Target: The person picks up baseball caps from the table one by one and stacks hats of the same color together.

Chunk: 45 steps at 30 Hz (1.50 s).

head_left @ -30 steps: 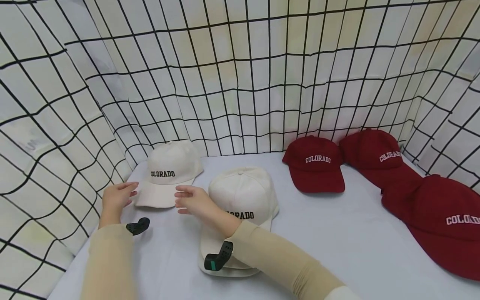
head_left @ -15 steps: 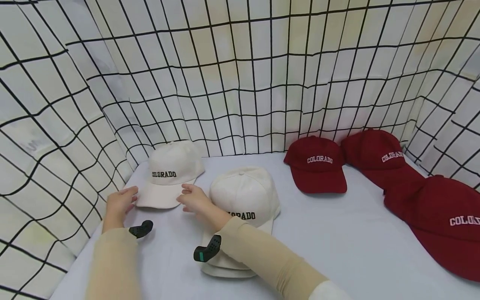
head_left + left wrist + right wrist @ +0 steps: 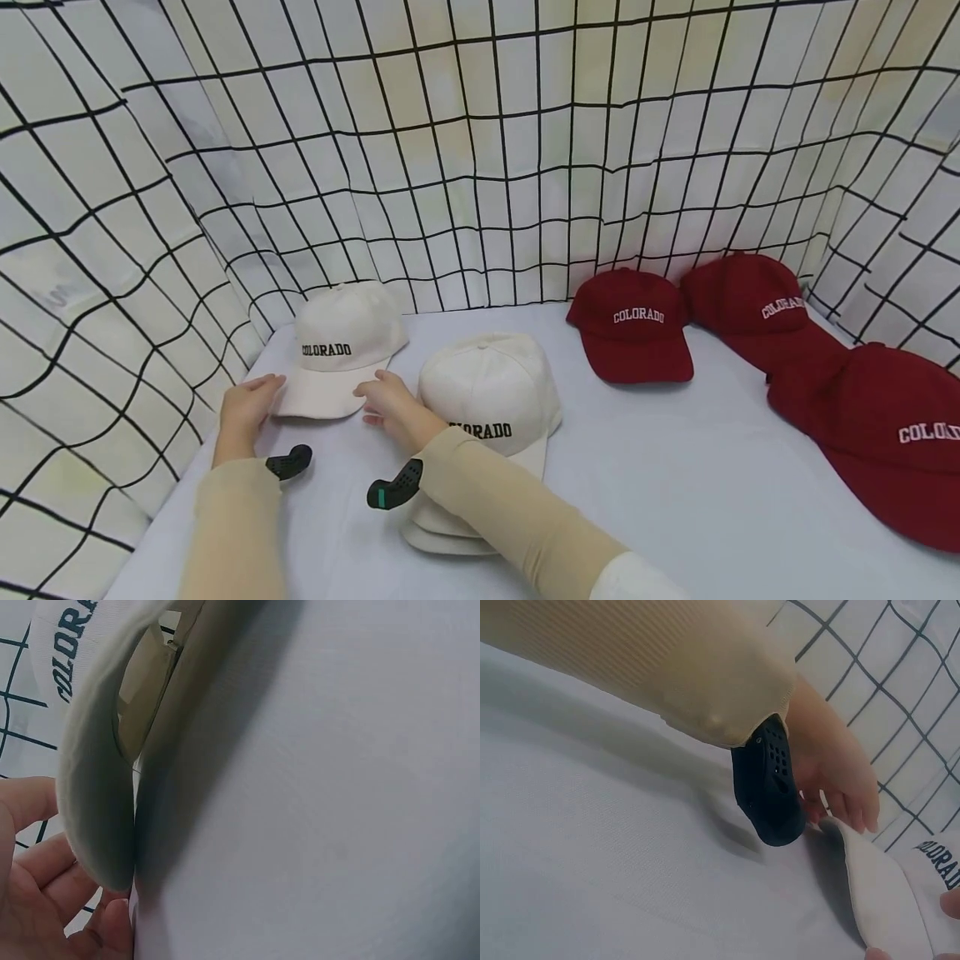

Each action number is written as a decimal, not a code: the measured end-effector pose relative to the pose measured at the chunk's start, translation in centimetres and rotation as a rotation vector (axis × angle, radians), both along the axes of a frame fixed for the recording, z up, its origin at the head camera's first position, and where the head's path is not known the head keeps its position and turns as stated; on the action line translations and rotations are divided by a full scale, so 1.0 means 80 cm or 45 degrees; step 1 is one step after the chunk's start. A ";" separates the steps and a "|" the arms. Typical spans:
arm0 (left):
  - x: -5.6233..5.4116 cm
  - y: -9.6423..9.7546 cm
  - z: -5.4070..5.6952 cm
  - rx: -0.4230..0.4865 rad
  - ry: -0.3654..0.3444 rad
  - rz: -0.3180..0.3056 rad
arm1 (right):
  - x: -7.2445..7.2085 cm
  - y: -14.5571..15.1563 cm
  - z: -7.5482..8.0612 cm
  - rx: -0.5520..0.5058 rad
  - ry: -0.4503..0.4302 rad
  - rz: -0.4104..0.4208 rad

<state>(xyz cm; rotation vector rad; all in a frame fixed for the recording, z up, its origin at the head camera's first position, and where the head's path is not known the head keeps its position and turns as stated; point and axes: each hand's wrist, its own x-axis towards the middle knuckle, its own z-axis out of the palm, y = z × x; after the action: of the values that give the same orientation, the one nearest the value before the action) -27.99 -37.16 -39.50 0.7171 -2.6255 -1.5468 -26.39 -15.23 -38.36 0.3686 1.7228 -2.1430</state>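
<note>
At left of centre in the head view, a white cap [image 3: 348, 321] sits upright on a smooth white cloth [image 3: 622, 500], its brim [image 3: 322, 394] pointing to the bottom of the frame, slightly left; its long axis tilts the same way from the crown. The fabric crown is domed, with raised-looking black lettering, and the brim arches over a hollow. The left hand [image 3: 246, 408] and right hand [image 3: 393, 407] flank it, fingers apart and loosely bent at its edges; how firmly they touch, I cannot tell.

Black net [image 3: 538, 173] (wavy), white surface [image 3: 675, 492]
</note>
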 end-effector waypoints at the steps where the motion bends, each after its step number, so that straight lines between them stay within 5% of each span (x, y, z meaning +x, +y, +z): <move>1: 0.000 0.000 0.000 -0.013 0.001 -0.006 | -0.001 0.000 -0.001 -0.005 -0.003 -0.005; 6: -0.002 0.004 -0.003 -0.013 0.009 -0.022 | -0.003 0.003 -0.003 -0.039 -0.017 -0.014; 13: 0.000 0.007 0.000 0.139 -0.048 0.040 | 0.003 0.004 -0.004 -0.144 -0.087 -0.029; 24: 0.012 -0.010 -0.007 0.234 -0.047 -0.016 | 0.009 0.006 -0.015 -0.407 -0.011 -0.297; 33: 0.023 -0.021 -0.007 0.630 -0.002 -0.106 | 0.012 0.006 -0.015 -0.338 0.001 -0.297; 40: 0.026 -0.033 -0.009 1.070 -0.052 -0.138 | 0.012 0.008 -0.013 -0.381 0.008 -0.325; 45: 0.024 -0.033 -0.008 1.198 -0.012 -0.237 | 0.011 0.009 -0.012 -0.381 0.031 -0.326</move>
<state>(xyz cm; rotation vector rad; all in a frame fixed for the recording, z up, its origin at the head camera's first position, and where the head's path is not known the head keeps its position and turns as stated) -26.09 -39.83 -40.16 0.4611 -1.8796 -2.8392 -25.52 -14.53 -39.29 0.5023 1.3976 -2.5511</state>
